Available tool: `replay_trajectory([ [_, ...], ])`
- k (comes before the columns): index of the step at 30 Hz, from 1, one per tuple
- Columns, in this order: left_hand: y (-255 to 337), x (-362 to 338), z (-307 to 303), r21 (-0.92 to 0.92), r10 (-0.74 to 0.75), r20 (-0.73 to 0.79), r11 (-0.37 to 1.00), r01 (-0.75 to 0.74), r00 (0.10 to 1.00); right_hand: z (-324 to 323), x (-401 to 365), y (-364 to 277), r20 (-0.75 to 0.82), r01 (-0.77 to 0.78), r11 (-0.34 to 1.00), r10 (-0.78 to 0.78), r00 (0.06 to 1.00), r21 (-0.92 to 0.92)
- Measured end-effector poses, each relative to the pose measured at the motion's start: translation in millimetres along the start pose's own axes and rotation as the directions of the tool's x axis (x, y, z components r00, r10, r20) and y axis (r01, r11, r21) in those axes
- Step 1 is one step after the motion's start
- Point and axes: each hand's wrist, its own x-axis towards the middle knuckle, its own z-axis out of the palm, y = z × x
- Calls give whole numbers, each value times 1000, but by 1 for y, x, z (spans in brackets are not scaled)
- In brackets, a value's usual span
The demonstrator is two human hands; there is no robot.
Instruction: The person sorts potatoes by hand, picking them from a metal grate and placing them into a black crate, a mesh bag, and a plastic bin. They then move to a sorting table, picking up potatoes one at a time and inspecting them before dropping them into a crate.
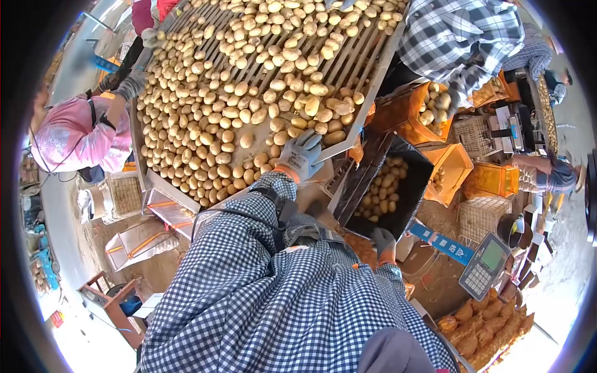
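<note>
Many potatoes (214, 118) lie spread over a slatted sorting table (357, 65) in front of me. My left hand (301, 155), in a grey work glove, is at the table's near edge beside the potatoes, its fingers stretched out and apart. To the right stands a black-lined crate (415, 163), partly filled with potatoes (384, 189). My right hand (384, 241), in a dark grey glove, is at the crate's near rim with its fingers closed on it; part of the grip is hidden.
A scale display (486, 267) on a blue post stands right of the crate. Orange mesh bags (449, 171) stand beyond it. Full orange sacks (488, 329) lie at lower right. A person in pink (84, 133) works at left, another in a checked shirt (460, 37) at upper right.
</note>
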Motion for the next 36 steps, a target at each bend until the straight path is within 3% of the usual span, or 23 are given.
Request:
replay_trajectory([
  [3, -2, 0, 1, -9, 32, -44, 999, -33, 999, 27, 9, -61, -35, 126, 972, -135, 990, -196],
  [5, -6, -1, 6, 1, 54, -30, 999, -54, 998, 58, 0, -119, -56, 410, 835, -460, 886, -367],
  [7, -5, 0, 2, -72, 23, -48, 997, -27, 999, 96, 12, -159, -10, 595, 708, -646, 763, -379],
  [10, -7, -7, -5, -174, -23, -63, 985, 12, 998, 156, 13, -236, 220, 778, 502, -767, 602, -377],
  [12, -15, -14, -6, -246, -65, -180, 969, 19, 982, 199, 20, -271, 309, 859, 346, -827, 469, -377],
  [16, -59, -64, -43, -167, 89, -115, 980, -108, 989, 263, 57, -292, 523, 891, 40, -797, 302, -453],
  [17, -70, -77, -57, -189, 75, -30, 979, -80, 997, 277, 63, -294, 519, 890, 41, -800, 301, -453],
  [18, -82, -91, -61, -185, 80, -28, 979, -84, 996, 291, 66, -297, 616, 796, -42, -658, 433, -604],
  [19, -93, -106, -63, -303, -55, 15, 951, 57, 998, 302, 66, -297, 653, 682, -155, -495, 573, -715],
  [20, -105, -119, -67, -408, -180, 76, 892, 195, 981, 312, 64, -296, 647, 680, -146, -499, 577, -719],
  [21, -118, -132, -74, -404, -168, 81, 895, 186, 982, 321, 61, -296, 610, 609, -166, -448, 654, -775],
  [22, -129, -144, -80, -538, -266, 98, 797, 276, 959, 327, 58, -295, 562, 533, -191, -396, 726, -824],
  [23, -135, -151, -87, -657, -361, 131, 665, 354, 923, 329, 53, -295, 558, 535, -187, -433, 708, -824],
  [24, -137, -156, -92, -660, -356, 131, 665, 349, 925, 328, 50, -294, 552, 530, -185, -434, 712, -828],
  [26, -145, -161, -103, -856, -502, 438, 19, 516, 746, 328, 43, -295, 448, 582, 229, -443, 776, -781],
  [27, -148, -159, -108, -887, -513, 410, -33, 460, 754, 333, 22, -308, 434, 588, 311, -441, 785, -747],
  [28, -146, -155, -111, -860, -529, 506, -250, 445, 681, 339, 14, -307, 484, 649, 325, -460, 744, -688],
  [30, -156, -154, -78, -959, -471, 198, 89, 270, 859, 346, -26, -308, 646, 810, 426, -495, 581, -402],
  [31, -160, -153, -70, -958, -458, 208, 82, 274, 864, 345, -22, -304, 636, 800, 435, -491, 595, -413],
  [32, -156, -141, -85, -865, -483, 445, -450, 222, 754, 345, -12, -302, 593, 866, 145, -675, 440, -478],
  [33, -155, -133, -93, -533, -371, 660, -844, 60, 654, 343, -6, -310, 568, 824, -157, -792, 224, -544],
  [35, -167, -133, -95, -546, -336, 680, -825, 144, 652, 326, 11, -345, 368, 535, 65, -656, 659, -842],
  [36, -172, -132, -96, -562, -315, 700, -796, 222, 641, 313, 28, -349, 259, 418, 110, -639, 725, -902],
])
